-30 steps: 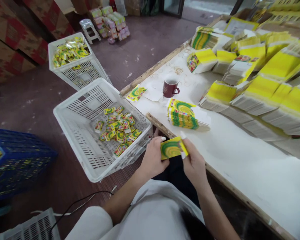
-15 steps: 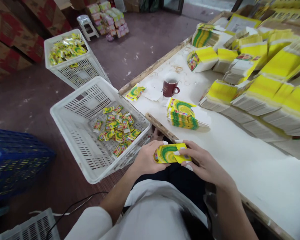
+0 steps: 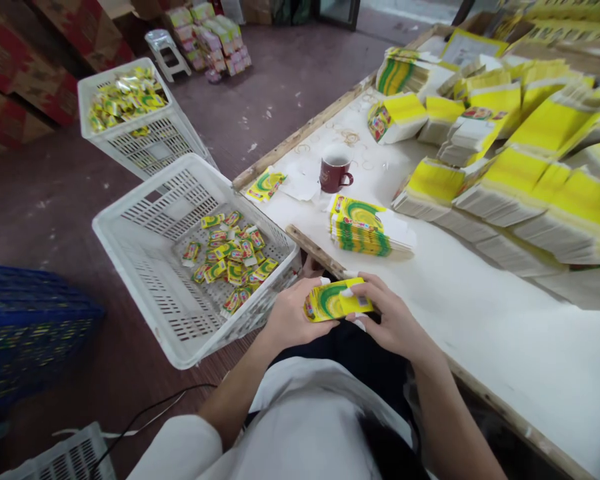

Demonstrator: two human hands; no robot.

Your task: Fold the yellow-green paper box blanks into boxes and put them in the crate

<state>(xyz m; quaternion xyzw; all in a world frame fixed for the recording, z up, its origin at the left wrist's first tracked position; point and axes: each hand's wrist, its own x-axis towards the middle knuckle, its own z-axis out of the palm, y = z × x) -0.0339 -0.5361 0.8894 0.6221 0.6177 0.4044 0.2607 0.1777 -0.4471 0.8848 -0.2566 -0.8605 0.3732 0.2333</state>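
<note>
Between my two hands, above my lap, is a small yellow and green box [image 3: 336, 300]. My left hand [image 3: 296, 311] grips its left end, thumb on the upper edge and fingers beneath. My right hand [image 3: 387, 313] holds the right end, with its fingers on the yellow face and edge. To the left, a white crate [image 3: 150, 293] holds several small yellow boxes [image 3: 237, 252] on its floor. A stack of flat yellow and green cartons [image 3: 363, 227] lies on the white table [image 3: 500, 327], just beyond my hands.
A dark red mug [image 3: 334, 175] and a loose flat carton [image 3: 266, 185] stand near the table's left edge. Carton stacks [image 3: 540, 177] cover the table's right side. Another filled white crate [image 3: 150, 133] and a blue crate [image 3: 35, 333] stand on the floor.
My right hand has drawn slightly in toward my left, and the flap at the box's right end lies closer against it. The view has shifted a little.
</note>
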